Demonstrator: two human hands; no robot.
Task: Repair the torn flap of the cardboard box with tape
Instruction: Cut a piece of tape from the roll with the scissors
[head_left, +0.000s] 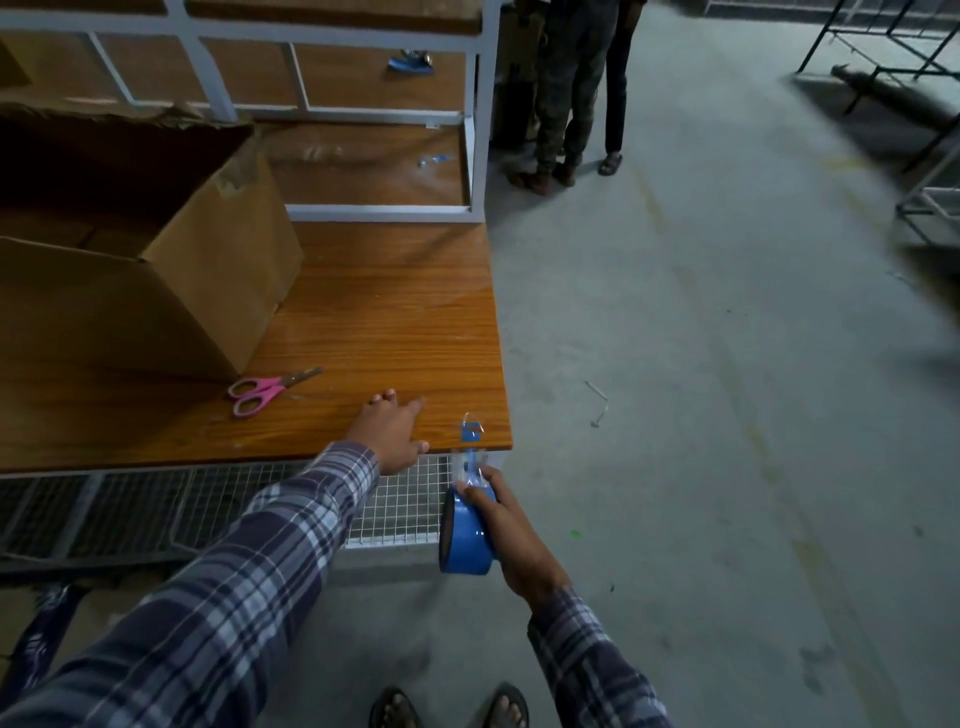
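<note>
An open brown cardboard box (156, 280) stands on the left of the wooden table (395, 322), its far top edge ragged. My right hand (511, 530) grips a blue tape roll (464, 540) below the table's front right corner. A strip of tape (470, 447) runs from the roll up to the table edge, where its end is stuck. My left hand (392, 431) rests flat on the table's front edge, fingers spread, just left of that strip. Pink-handled scissors (265, 395) lie on the table by the box's near corner.
A white metal frame (478, 130) rises at the back of the table, with a blue object (410, 62) on its shelf. Wire mesh (400, 499) hangs under the table front. Two people's legs (576, 104) stand on the concrete floor beyond the table corner. My sandalled feet (447, 709) show below.
</note>
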